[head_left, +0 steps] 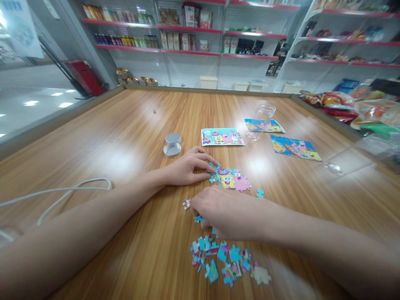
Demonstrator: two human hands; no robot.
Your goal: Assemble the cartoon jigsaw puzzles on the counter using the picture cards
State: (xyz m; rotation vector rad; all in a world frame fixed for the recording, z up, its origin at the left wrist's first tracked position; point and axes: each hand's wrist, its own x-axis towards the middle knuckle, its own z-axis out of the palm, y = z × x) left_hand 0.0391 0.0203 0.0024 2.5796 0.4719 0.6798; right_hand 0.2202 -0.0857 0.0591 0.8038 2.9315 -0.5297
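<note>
A partly joined jigsaw puzzle (229,180) with a yellow cartoon face and a pink figure lies mid-table. My left hand (192,167) rests at its left side, fingers stretched and apart, the fingertips on blue pieces. Just below, my right hand (220,210) is closed, its fingers curled down toward the table; whatever they hold is hidden. By its fingertips lie a small pale puzzle piece (186,204) and a blue puzzle piece (198,218). Nearer to me is a loose pile of puzzle pieces (235,253). One blue piece (260,193) sits apart on the right.
Beyond the puzzle lies a picture card (223,137), with two more cards (295,147) to its right. A clear jar (264,116) lies by the farther one. Two round metal lids (172,149) sit left. A white cable (78,186) loops at the left; snack bags (334,104) are at right.
</note>
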